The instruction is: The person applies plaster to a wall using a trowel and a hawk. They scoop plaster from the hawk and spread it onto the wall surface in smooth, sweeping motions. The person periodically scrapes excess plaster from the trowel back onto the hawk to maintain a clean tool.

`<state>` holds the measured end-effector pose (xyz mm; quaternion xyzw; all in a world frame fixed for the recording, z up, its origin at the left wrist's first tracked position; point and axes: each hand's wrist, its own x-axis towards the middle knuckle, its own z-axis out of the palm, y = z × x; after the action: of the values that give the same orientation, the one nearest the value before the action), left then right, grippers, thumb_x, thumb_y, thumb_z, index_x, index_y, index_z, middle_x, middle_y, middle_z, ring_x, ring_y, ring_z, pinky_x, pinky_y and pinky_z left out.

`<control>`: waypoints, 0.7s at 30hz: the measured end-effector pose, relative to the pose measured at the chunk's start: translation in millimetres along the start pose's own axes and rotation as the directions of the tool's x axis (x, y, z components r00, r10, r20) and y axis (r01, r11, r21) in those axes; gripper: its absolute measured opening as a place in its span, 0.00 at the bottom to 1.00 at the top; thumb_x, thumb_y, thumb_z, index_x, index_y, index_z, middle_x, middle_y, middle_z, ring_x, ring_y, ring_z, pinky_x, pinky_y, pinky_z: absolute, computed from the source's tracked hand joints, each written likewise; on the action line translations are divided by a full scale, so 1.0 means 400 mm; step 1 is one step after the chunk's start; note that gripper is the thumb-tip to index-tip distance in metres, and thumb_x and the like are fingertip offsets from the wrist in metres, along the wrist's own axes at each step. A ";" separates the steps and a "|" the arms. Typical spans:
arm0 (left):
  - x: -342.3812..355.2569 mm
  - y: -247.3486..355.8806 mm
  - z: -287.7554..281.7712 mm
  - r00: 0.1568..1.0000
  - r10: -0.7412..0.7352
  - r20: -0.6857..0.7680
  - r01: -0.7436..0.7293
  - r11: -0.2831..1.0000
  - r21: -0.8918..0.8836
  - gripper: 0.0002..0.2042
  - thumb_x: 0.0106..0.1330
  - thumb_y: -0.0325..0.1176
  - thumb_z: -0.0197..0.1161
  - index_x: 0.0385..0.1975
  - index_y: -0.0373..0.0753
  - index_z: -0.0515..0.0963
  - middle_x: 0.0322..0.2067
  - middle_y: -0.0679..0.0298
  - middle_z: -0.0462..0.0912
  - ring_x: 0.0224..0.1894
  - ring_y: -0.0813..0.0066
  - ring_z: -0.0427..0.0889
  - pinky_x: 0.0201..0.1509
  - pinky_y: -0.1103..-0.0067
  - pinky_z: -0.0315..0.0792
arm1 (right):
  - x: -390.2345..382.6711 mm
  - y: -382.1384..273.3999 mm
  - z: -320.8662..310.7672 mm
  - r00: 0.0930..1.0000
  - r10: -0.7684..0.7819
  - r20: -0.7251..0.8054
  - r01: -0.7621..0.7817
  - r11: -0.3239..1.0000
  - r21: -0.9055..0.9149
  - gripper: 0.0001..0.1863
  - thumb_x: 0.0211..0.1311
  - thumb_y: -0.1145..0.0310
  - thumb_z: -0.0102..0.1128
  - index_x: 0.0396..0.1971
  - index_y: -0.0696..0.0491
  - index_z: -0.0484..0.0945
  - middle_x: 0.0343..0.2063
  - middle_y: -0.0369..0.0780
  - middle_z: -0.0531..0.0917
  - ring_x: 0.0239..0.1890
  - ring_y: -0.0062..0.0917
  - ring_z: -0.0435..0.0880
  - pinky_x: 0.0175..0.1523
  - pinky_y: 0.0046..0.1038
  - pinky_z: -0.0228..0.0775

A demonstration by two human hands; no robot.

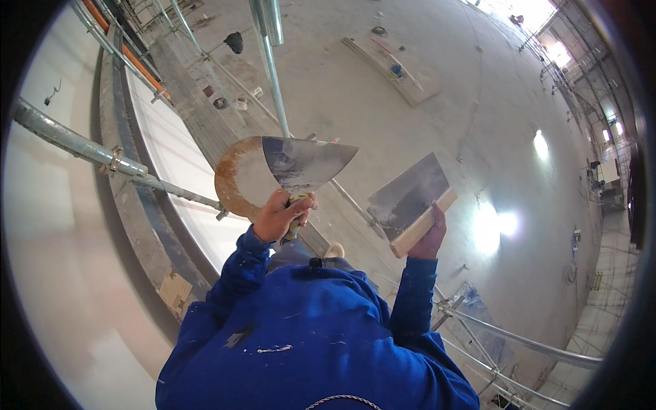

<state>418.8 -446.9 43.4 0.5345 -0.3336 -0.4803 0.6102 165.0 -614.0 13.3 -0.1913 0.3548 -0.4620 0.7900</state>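
My left hand is closed round the handle of a broad trowel. Its metal blade is smeared with whitish material and points up and away. Just left of the blade is a round, whitish thing with a brown rim, partly covered by the blade; I cannot tell whether it is apart from the trowel. On the right, my right hand grips the wooden handle of a wide flat-bladed plastering knife. Grey-white residue coats its rectangular blade, which is held tilted, apart from the trowel.
Scaffold tubes run along my left, ahead and lower right. A pale curved wall stands close on the left, beside a ledge. Far below, boards lie on the concrete floor.
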 end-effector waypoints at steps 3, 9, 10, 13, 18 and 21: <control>0.019 -0.033 0.022 0.979 0.197 -0.050 -0.181 0.958 0.222 0.05 0.62 0.28 0.55 0.33 0.34 0.73 0.22 0.66 0.71 0.21 0.82 0.70 0.24 0.84 0.66 | -0.068 0.008 0.081 0.988 0.129 0.084 -0.129 0.992 -0.006 0.16 0.54 0.62 0.52 0.40 0.55 0.71 0.34 0.39 0.77 0.35 0.28 0.78 0.39 0.32 0.73; 0.093 -0.050 0.043 0.771 0.540 0.337 -0.596 0.427 0.680 0.31 0.43 0.17 0.59 0.54 0.42 0.68 0.34 0.58 0.75 0.36 0.63 0.77 0.37 0.76 0.71 | -0.099 0.071 0.117 0.974 0.216 0.061 -0.206 0.967 -0.148 0.18 0.52 0.59 0.53 0.37 0.57 0.74 0.27 0.40 0.78 0.30 0.28 0.79 0.37 0.28 0.73; 0.100 -0.051 0.021 0.786 0.509 0.350 -0.572 0.386 0.724 0.32 0.42 0.17 0.59 0.55 0.43 0.68 0.34 0.58 0.75 0.36 0.63 0.77 0.37 0.76 0.71 | -0.106 0.065 0.132 0.991 0.134 0.030 -0.124 0.966 -0.229 0.18 0.51 0.59 0.53 0.36 0.58 0.74 0.27 0.40 0.78 0.30 0.28 0.79 0.36 0.27 0.73; 0.113 -0.064 -0.041 0.810 0.449 0.377 -0.540 0.320 0.778 0.31 0.44 0.17 0.59 0.54 0.43 0.68 0.33 0.58 0.75 0.33 0.65 0.77 0.35 0.77 0.72 | -0.140 0.019 0.160 0.998 0.009 0.063 0.009 0.956 -0.293 0.17 0.51 0.60 0.53 0.33 0.60 0.75 0.25 0.41 0.79 0.30 0.29 0.78 0.37 0.27 0.73; 0.085 -0.131 -0.164 0.998 -0.021 -0.063 0.023 0.999 0.035 0.09 0.61 0.29 0.54 0.40 0.35 0.71 0.23 0.64 0.73 0.19 0.76 0.72 0.24 0.80 0.69 | -0.088 -0.017 0.172 0.652 -0.644 0.399 0.687 0.281 -0.670 0.16 0.52 0.63 0.52 0.35 0.60 0.73 0.31 0.42 0.77 0.35 0.28 0.78 0.42 0.27 0.71; 0.064 -0.057 -0.184 0.991 -0.018 -0.135 -0.038 0.915 -0.401 0.12 0.65 0.38 0.52 0.34 0.33 0.70 0.17 0.67 0.69 0.17 0.82 0.68 0.22 0.83 0.67 | -0.051 0.016 0.207 0.784 -0.568 0.249 0.566 0.492 -0.661 0.15 0.52 0.64 0.54 0.36 0.59 0.72 0.32 0.41 0.76 0.37 0.27 0.77 0.43 0.26 0.70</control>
<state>489.5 -446.0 3.4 0.4275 -0.1881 -0.4979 0.7307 223.4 -595.3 73.0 -0.5830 0.4212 -0.5231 0.4572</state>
